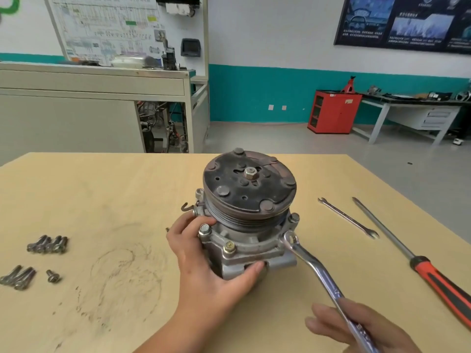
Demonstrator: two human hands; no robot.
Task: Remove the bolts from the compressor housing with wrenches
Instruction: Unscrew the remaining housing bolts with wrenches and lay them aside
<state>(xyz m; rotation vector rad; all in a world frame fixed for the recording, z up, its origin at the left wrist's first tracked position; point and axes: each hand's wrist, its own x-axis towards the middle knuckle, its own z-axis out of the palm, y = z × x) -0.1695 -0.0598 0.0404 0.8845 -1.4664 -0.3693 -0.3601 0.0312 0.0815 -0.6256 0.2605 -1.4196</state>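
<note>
The compressor [247, 220] stands pulley-up on the table [114, 187]. The left hand [204, 263] clasps its near-left side, fingers curled round the housing. The right hand [356, 329] holds the handle of a ring wrench [313, 268], whose ring sits on the housing's near-right corner. Two bolts [204, 229] stand in the near flange. Far left of the compressor lie loose bolts [47, 244] – to its right, an open-end wrench [348, 217] and a screwdriver [420, 258].

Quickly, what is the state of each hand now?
Left hand: grips the compressor housing.
Right hand: holds the ring wrench by its handle.
</note>
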